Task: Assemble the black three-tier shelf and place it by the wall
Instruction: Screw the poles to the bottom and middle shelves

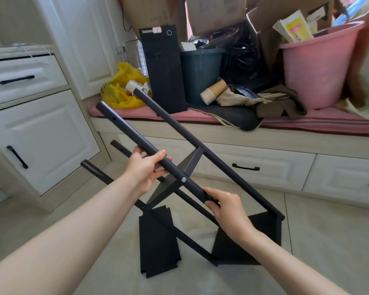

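The black shelf frame is tilted over the floor, its several round poles slanting up to the left. My left hand (146,170) grips the nearest pole (124,128) around its middle. My right hand (226,206) grips the same pole lower down, just below a silver screw (183,179). That screw fixes a black shelf panel (179,173) between the poles. A second shelf panel (262,237) sits at the frame's lower end on the floor. A loose black shelf panel (158,241) lies flat on the floor beneath my arms.
A window bench with a pink cushion (328,122) holds a pink bucket (315,67), a black computer tower (164,69), a dark bin (200,75), a yellow bag (121,90), paper cups (213,92) and cardboard boxes. White cabinets (30,124) stand at the left. Beige floor tiles (328,241) surround the frame.
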A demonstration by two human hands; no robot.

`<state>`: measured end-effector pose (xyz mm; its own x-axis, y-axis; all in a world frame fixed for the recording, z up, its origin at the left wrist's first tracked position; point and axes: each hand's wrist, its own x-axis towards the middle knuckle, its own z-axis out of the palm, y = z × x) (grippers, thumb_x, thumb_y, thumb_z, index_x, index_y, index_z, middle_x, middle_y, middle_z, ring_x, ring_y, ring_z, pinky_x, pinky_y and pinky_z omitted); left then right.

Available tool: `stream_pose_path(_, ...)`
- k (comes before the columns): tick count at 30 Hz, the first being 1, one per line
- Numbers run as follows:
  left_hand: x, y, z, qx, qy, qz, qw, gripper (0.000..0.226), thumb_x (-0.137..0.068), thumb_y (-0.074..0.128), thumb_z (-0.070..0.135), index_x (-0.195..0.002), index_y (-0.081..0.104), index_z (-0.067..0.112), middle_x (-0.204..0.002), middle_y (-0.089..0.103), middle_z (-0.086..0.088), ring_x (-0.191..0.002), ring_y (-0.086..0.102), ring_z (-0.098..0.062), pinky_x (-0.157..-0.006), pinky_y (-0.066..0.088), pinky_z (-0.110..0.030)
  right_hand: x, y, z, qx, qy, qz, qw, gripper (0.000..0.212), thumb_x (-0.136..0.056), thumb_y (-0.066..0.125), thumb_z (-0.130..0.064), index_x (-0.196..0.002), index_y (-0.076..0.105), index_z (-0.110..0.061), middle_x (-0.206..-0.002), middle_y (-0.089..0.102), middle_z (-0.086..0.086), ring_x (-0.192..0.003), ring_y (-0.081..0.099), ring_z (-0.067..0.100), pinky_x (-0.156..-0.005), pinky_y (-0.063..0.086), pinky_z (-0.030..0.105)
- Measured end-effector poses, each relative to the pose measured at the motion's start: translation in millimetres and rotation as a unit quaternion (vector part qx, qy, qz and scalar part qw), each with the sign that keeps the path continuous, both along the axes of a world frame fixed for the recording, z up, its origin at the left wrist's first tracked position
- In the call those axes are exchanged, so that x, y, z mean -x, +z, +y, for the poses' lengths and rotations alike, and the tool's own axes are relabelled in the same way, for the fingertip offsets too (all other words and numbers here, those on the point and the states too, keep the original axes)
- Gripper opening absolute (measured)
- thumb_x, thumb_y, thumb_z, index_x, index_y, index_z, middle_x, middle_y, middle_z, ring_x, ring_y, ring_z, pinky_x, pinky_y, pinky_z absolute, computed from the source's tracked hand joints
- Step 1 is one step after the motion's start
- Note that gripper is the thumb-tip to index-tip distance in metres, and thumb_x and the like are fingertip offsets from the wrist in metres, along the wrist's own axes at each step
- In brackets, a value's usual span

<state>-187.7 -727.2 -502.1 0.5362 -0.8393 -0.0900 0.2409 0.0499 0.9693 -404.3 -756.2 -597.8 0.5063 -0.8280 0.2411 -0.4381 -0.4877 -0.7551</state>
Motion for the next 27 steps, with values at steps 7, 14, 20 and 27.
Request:
stream_pose_path(7,22,17,8,-0.006,-0.038,-0.111,0.993,0.05,-0.094,0.069,0.003,-0.135,0.045,0.02,-0.115,0.067,-0.015,-0.091,0.077,-0.024,-0.082,0.063,-0.049,4,-5,8,-0.113,0.007,-0.009,0.994,0.029,-0.09,0.072,-0.019,-0.117,0.064,-0.028,-0.101,0.065,-0.015,-0.092,0.06,-0.006,-0.066,0.044,0.002)
stream_pose_path(14,43,19,36,-0.013,-0.109,-0.158,0.981,0.036,-0.092,0.071,0.007,-0.117,0.054,0.026,-0.115,0.068,-0.012,-0.093,0.076,-0.024,-0.081,0.063,-0.043,37,30,-1,-0.066,-0.061,0.007,0.996,0.017,-0.095,0.065,-0.034,-0.107,0.068,-0.022,-0.095,0.068,-0.013,-0.087,0.063,-0.001,-0.072,0.048,0.011)
stream_pose_path(20,61,14,65,-0.012,-0.202,-0.232,0.951,0.035,-0.093,0.07,0.006,-0.119,0.056,0.025,-0.098,0.075,-0.002,-0.096,0.075,-0.021,-0.079,0.063,-0.039,66,65,-9,-0.06,-0.14,-0.015,0.988,0.039,-0.096,0.063,-0.031,-0.131,0.052,-0.016,-0.111,0.061,-0.001,-0.098,0.062,0.014,-0.079,0.048,0.024)
stream_pose_path(27,70,16,87,-0.034,-0.278,-0.326,0.903,0.032,-0.093,0.073,0.014,-0.109,0.055,0.034,-0.103,0.074,0.005,-0.098,0.073,-0.012,-0.073,0.054,-0.021,77,84,-4,-0.14,-0.1,-0.03,0.985,0.024,-0.099,0.059,-0.016,-0.118,0.046,-0.023,-0.108,0.063,-0.004,-0.103,0.063,0.016,-0.086,0.053,0.03)
